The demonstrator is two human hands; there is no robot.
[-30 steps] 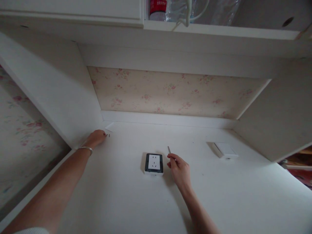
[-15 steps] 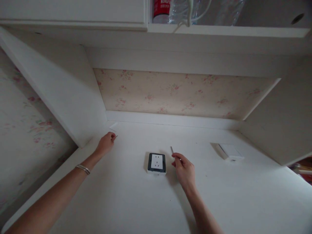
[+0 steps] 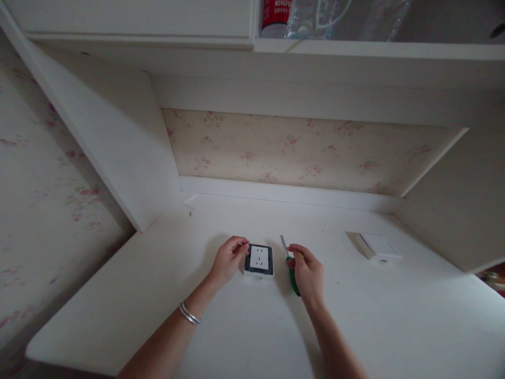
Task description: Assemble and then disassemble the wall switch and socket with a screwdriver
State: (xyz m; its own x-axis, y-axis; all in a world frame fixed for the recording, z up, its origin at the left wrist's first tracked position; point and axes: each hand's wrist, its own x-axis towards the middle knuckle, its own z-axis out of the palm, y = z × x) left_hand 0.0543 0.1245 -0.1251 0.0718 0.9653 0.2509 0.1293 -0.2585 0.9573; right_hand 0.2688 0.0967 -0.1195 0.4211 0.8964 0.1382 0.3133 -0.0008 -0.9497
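Note:
A socket (image 3: 259,258) with a white face and a dark frame sits in a white box on the white desk. At its upper left corner, my left hand (image 3: 229,259) is closed in a pinch on a screw, mostly hidden by the fingertips. To the right of the socket, my right hand (image 3: 307,271) has its fingers curled round a screwdriver (image 3: 294,281) with a green handle, its metal shaft pointing away from me. Another small screw-like piece (image 3: 190,213) stands at the back left of the desk.
A white square cover or box (image 3: 379,246) lies on the right. A white scrap (image 3: 191,200) is near the back left corner. Cabinet side panels (image 3: 114,126) flank the desk, and a shelf (image 3: 355,48) with bottles overhangs it.
My left hand has moved right and nearer, from the back left of the desk to the socket's corner. The screwdriver's green handle now shows below my right fingers. The view has shifted slightly.

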